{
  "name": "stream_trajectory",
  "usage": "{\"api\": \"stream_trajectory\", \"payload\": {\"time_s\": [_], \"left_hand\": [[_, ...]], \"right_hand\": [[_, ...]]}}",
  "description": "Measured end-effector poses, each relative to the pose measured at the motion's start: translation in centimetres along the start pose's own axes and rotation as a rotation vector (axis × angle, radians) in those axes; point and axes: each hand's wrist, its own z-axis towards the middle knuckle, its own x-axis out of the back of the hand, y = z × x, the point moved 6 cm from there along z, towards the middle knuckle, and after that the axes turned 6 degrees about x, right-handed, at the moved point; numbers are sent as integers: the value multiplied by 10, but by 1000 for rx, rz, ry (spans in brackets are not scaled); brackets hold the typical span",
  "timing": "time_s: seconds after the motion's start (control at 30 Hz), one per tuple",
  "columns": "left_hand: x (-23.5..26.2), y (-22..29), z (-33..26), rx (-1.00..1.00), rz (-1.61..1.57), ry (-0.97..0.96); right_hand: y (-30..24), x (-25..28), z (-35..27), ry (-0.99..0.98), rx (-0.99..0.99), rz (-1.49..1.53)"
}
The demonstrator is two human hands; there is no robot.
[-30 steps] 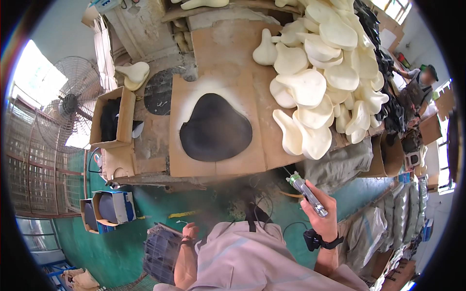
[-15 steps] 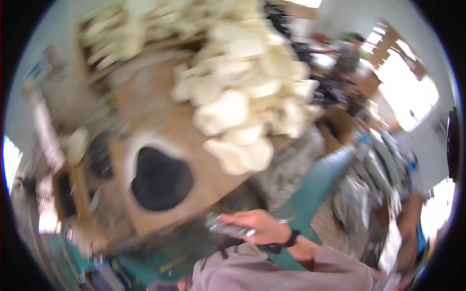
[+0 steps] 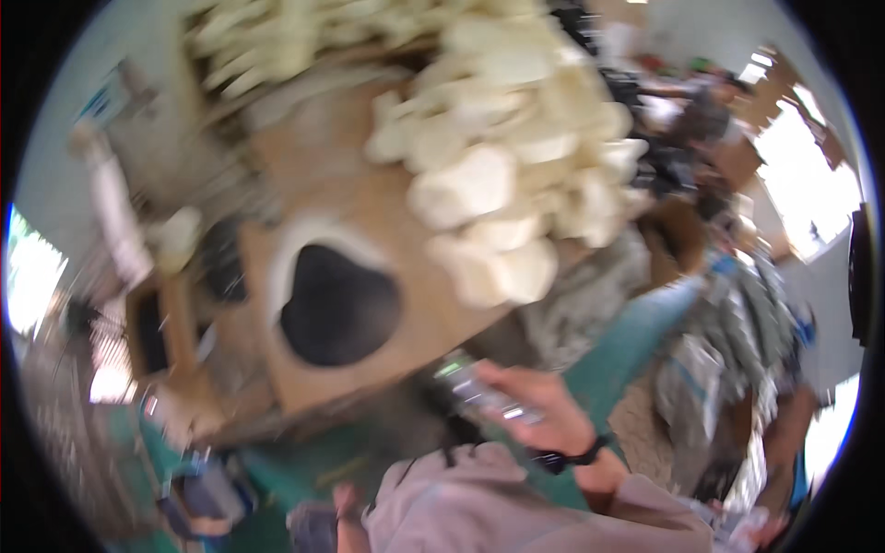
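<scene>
My right hand (image 3: 546,403), with a black band at the wrist, is closed round a slim grey, shiny object with a light green end (image 3: 484,392); blur hides its exact kind. It is in front of the work table's near edge. At the lower edge, close to my pinkish-grey clothing, a small part of my left hand (image 3: 345,502) shows beside a dark grey block-like thing (image 3: 313,527); its fingers are too blurred to read. On the brown board (image 3: 406,318) lies a rounded black pad (image 3: 339,306), bordered by a whitish patch.
Cream foam-like pieces (image 3: 539,138) are heaped at the table's far right. An open carton (image 3: 678,235) and silvery plastic-wrapped bundles (image 3: 701,369) stand to the right. Small wooden boxes (image 3: 152,323) line the left. A person (image 3: 710,111) is at the far right.
The whole view has swung, so the table and heap appear farther right and higher. My right hand still holds the grey object, now angled more steeply. More of my left hand shows.
</scene>
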Motion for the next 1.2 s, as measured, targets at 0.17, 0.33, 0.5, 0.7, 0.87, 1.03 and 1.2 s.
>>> {"api": "stream_trajectory", "payload": {"time_s": [0.17,0.33,0.5,0.7,0.87,1.03,1.2], "left_hand": [[11,-19,-20,609,-1414,68],[-9,-8,-39,640,-1530,-41],[-60,4,-54,832,-2130,-89],[-39,14,-48,804,-1712,-93],[-42,2,-29,403,-1482,14],[-28,-9,-11,369,-1378,37],[-16,-2,-11,623,-1436,-39]], "right_hand": [[-5,-10,11,5,-113,15],[-3,-20,19,-45,-80,-5],[-7,-14,22,-41,-107,19],[-8,-21,4,-233,-111,27],[-10,-19,14,-127,-223,41],[-8,-27,0,-318,-187,51],[-6,-20,11,-75,-145,2]]}}
